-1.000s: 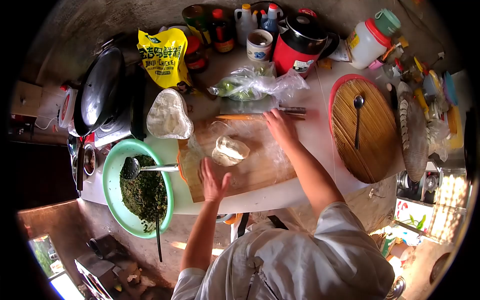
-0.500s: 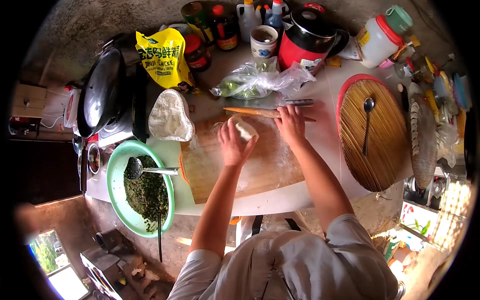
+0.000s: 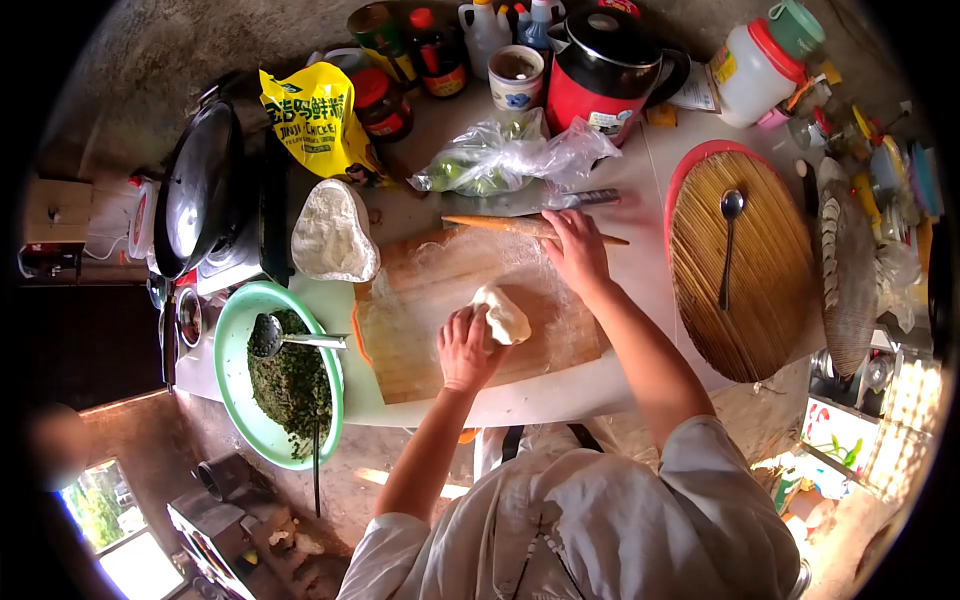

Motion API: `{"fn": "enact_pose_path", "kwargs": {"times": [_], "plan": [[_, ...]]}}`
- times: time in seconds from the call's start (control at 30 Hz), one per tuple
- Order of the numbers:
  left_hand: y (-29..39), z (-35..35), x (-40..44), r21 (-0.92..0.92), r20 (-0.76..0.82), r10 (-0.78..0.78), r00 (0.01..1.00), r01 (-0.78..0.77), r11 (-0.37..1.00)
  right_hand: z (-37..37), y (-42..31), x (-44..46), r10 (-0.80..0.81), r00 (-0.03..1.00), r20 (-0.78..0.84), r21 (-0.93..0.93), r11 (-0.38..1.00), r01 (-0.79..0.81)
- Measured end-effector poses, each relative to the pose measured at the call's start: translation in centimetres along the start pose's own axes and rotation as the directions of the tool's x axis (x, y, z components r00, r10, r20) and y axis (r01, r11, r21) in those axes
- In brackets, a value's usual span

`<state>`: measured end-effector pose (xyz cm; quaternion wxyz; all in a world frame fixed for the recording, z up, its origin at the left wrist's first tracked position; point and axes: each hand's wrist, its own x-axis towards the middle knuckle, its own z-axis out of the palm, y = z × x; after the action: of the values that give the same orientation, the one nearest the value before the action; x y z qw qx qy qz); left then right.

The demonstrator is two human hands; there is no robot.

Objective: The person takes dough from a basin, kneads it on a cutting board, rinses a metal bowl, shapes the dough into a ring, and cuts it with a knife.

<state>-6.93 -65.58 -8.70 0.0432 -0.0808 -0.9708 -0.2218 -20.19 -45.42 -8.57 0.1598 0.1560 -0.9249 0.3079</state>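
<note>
Cupping 1 dough lump [image 3: 503, 316] w/ your L hand [image 3: 467, 350], you have it abt mid wooden board [image 3: 410, 340]; fingers curl round its left side, can't tell if it's lifted. Prob soft, light, slightly tacky, easily dented: take it loosely by the outer edge. Your R hand [image 3: 580, 252] lies over 1 rolling pin [image 3: 488, 222] along the board's far edge, fingers bent, can't tell how tight. Pin's prob stiff, may roll; hold mid-shaft. Off board's L edge: 1 green bowl [image 3: 238, 385] w/ 1 slotted ladle [image 3: 268, 337]. Past far-L corner: 1 powder container [image 3: 370, 262]. Past far edge: 1 plastic bag [image 3: 500, 160]. Toward tabletop's [image 3: 648, 195] R edge: 1 slatted tray [image 3: 700, 280] w/ 1 metal spoon [image 3: 728, 250].
</note>
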Motion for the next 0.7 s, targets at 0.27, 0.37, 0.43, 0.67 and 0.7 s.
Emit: {"fn": "enact_pose_path", "kwargs": {"times": [0.27,0.37,0.43,0.67,0.7], "plan": [[-0.8,-0.1,-4.0,-0.342,0.04,-0.101,0.994,0.108,0.933,4.3,-9.4,-7.7,-0.132,0.966,0.221,0.171,0.981,0.095],[-1.7,0.0,-5.2,-0.486,0.055,-0.186,0.981,0.189,0.853,7.0,-10.1,-6.1,-0.022,0.934,0.358,-0.057,0.997,0.046],[-1.8,-0.5,-5.5,-0.528,0.057,-0.218,0.974,0.215,0.822,8.5,-10.0,-4.3,-0.079,0.956,0.281,-0.188,0.973,0.136],[-2.8,-0.5,-7.3,-0.768,0.084,-0.291,0.953,0.248,0.59,7.9,-10.4,-1.0,-0.116,0.918,0.378,-0.032,0.99,0.138],[-3.2,-0.6,-7.6,-0.774,0.083,-0.295,0.952,0.248,0.583,7.8,-9.9,-1.9,-0.468,0.874,0.127,0.047,0.883,0.466]]}}
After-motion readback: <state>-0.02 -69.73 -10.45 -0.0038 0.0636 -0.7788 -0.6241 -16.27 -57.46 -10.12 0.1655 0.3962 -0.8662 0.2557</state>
